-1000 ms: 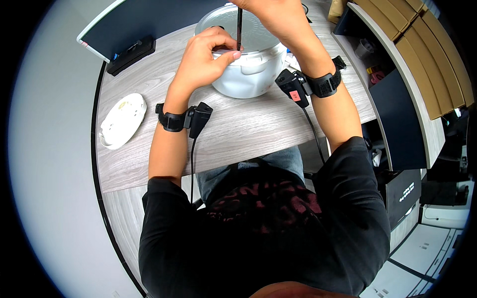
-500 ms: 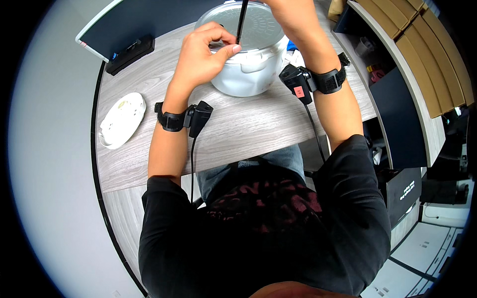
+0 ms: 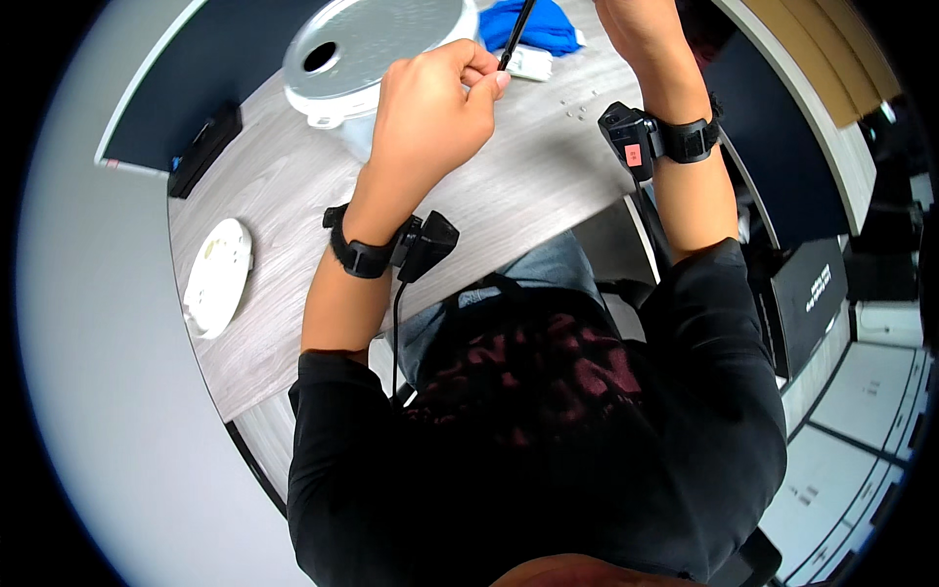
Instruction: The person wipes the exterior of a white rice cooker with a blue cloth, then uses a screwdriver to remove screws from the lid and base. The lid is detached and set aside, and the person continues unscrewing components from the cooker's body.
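My left hand (image 3: 430,103) pinches a thin black rod (image 3: 515,34) at its fingertips, raised above the grey desk (image 3: 509,196). My right hand (image 3: 636,24) grips higher, fingers partly cropped. Keeping the pinch steady seems wise.

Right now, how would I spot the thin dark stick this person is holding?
Start at the grey wooden table and find the round white pot with its perforated metal lid. Just right of it, the left hand pinches a thin black rod, the only slim dark upright thing, beside a blue cloth.
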The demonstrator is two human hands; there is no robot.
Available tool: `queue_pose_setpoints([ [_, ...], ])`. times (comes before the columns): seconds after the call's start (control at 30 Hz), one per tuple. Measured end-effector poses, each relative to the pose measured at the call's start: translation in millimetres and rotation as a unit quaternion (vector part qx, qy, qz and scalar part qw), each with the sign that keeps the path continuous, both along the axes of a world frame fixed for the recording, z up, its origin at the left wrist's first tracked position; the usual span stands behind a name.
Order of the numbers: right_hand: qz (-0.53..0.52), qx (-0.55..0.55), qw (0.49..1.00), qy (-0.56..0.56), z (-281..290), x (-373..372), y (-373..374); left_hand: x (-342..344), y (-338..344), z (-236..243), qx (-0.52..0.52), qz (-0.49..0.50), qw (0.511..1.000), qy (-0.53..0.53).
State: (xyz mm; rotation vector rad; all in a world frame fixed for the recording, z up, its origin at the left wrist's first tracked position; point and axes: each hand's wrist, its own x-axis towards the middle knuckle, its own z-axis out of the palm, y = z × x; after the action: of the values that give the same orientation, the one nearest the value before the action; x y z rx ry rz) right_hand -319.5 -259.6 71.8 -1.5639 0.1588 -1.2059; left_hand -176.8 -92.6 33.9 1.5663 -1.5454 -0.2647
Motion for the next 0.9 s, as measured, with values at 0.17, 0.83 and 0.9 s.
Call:
queue_pose_setpoints([
  [0.17, -0.074, 0.008, 0.997, 0.001, -42, -47, -12, -15, -28, -34, 0.076, -0.060, 0.995, -0.039],
  [0.83, -0.206, 0.121, 0.971, 0.026, -135, -127, -41, -68, -129, -113, 0.181, -0.136, 0.957, -0.182],
  [0.9, -0.209, 0.129, 0.969, 0.023, -136, -127, -41, -69, -131, -122, 0.135, -0.128, 0.955, -0.229],
])
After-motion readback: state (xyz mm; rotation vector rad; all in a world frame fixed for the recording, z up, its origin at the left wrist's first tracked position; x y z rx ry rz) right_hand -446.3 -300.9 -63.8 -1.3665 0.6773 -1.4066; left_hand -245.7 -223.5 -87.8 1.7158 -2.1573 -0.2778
